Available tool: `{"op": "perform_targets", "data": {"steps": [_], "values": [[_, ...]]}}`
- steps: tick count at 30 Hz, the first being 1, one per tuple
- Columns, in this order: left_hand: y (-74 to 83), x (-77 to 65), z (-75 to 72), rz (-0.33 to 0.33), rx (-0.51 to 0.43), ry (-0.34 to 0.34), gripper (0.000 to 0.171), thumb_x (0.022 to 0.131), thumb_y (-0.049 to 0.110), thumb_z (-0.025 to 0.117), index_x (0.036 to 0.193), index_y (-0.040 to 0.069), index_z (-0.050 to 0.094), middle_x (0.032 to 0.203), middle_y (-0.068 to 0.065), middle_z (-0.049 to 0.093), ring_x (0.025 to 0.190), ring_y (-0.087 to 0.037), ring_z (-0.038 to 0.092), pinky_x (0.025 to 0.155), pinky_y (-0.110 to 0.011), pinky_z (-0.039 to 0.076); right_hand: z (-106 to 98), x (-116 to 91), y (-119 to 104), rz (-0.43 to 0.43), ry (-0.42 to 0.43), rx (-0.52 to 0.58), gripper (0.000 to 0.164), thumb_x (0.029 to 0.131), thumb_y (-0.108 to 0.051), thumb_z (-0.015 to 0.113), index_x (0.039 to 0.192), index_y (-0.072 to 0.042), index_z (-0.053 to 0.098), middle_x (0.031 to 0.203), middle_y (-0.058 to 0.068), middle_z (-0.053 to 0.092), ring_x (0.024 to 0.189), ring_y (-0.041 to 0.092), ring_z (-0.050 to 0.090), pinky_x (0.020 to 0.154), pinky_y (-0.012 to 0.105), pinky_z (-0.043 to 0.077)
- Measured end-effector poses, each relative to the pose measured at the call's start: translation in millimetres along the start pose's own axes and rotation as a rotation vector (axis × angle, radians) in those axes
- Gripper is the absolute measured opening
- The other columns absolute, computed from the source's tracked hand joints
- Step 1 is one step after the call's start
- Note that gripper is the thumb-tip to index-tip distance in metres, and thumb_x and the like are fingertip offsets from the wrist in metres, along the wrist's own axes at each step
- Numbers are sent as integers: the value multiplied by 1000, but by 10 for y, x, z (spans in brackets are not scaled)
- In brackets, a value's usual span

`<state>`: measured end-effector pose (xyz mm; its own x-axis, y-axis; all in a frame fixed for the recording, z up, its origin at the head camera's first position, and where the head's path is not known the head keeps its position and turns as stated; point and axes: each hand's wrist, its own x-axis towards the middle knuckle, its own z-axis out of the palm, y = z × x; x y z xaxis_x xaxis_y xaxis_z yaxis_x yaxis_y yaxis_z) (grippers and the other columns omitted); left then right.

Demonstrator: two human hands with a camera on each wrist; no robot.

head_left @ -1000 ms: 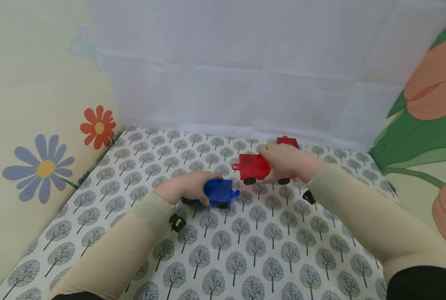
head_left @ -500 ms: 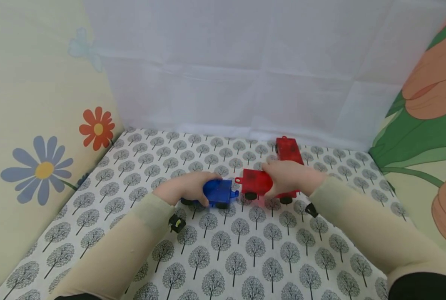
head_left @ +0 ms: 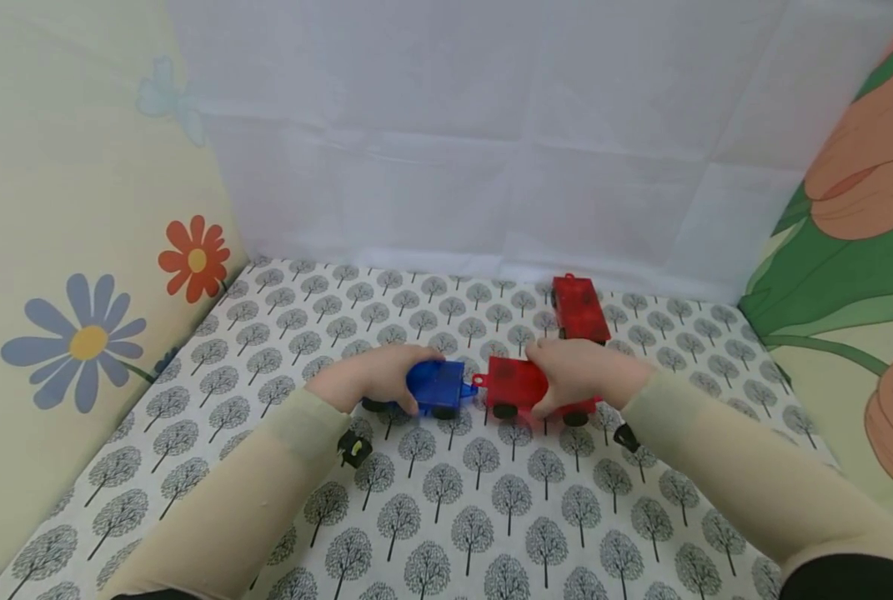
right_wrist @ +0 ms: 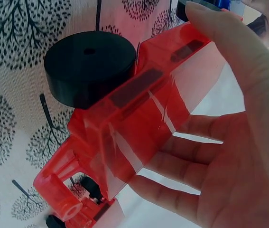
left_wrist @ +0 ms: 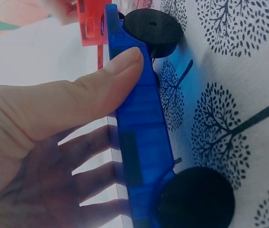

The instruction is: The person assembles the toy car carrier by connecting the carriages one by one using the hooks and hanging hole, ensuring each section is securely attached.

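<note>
My left hand grips a see-through blue toy wagon with black wheels, thumb along its near side and fingers on the far side. A hook juts from the wagon's right end. Just to the right, my right hand holds a see-through red toy wagon the same way. The ring on its left end overlaps the blue hook in the head view; whether they are joined, I cannot tell. In the right wrist view the red wagon is tilted across the picture, a peg at its end.
Another red wagon stands behind my right hand on the tree-print cloth. A white sheet hangs at the back. Flower-printed panels flank the sides.
My right hand has brought the red wagon down toward me, from behind the blue wagon's right end to level with its hook. The rear red wagon shows more now. My left hand has stayed put.
</note>
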<state>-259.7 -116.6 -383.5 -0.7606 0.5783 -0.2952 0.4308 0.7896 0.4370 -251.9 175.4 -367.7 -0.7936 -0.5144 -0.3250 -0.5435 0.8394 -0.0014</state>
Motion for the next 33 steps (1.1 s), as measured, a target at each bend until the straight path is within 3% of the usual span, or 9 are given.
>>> {"op": "perform_targets", "data": {"steps": [6, 20, 30, 33], "values": [[6, -8, -3, -5, -4, -1, 89, 73, 15, 87, 150, 14, 42, 144, -15, 49, 126, -37, 48, 104, -54, 38, 42, 12, -30, -8, -17, 1, 96, 71, -59, 79, 141, -2, 47, 108, 2, 58, 88, 14, 54, 79, 34, 51], [3, -9, -8, 4, -4, 3, 88, 74, 15, 87, 150, 14, 43, 144, -14, 49, 127, -37, 48, 105, -54, 38, 81, 12, -57, 22, -13, 9, 104, 68, -62, 80, 146, -3, 44, 112, 3, 59, 91, 14, 56, 83, 35, 51], [14, -20, -25, 4, -7, -3, 88, 74, 15, 87, 150, 14, 42, 144, -15, 48, 127, -38, 47, 105, -55, 37, 109, 10, -81, 25, -9, 29, 84, 67, -64, 80, 129, -13, 56, 97, -3, 55, 81, 14, 54, 72, 34, 50], [10, -19, -28, 0, -5, -7, 88, 74, 15, 87, 150, 14, 42, 144, -16, 48, 127, -38, 47, 105, -56, 37, 126, 13, -77, 26, -10, 30, 86, 65, -67, 80, 129, -14, 56, 99, -3, 56, 82, 13, 54, 74, 34, 50]]}}
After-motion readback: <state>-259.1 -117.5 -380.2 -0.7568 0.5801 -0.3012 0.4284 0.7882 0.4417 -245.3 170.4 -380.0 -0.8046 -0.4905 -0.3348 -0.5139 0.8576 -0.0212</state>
